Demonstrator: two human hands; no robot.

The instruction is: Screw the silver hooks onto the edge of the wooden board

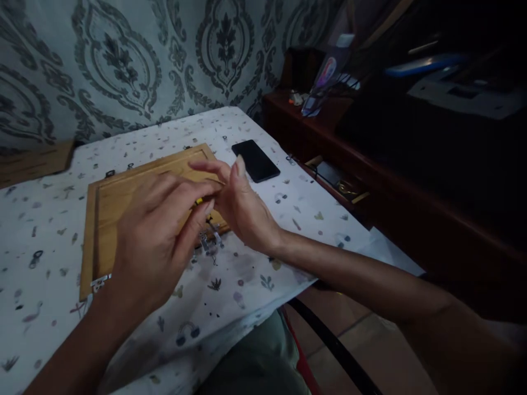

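Observation:
My left hand (154,225) is closed in a pinch with its fingertips against the palm of my right hand. A small yellow piece (199,201) shows between its thumb and fingers; its kind cannot be made out. My right hand (245,211) is open, palm turned toward the left hand, thumb up and a finger stretched out; its other fingers are partly hidden. Beneath both hands lies a framed wooden panel (119,203), like a cabinet door. Metal hinges are at its near edge, one hinge (212,236) under my hands and another hinge (100,282) at the near left corner.
A black phone (256,160) lies right of the panel on the patterned tablecloth (263,280). Brown cardboard (37,163) rests at the far left. A patterned curtain (123,60) hangs behind. Along the right stands dark furniture with a partly open drawer (337,181).

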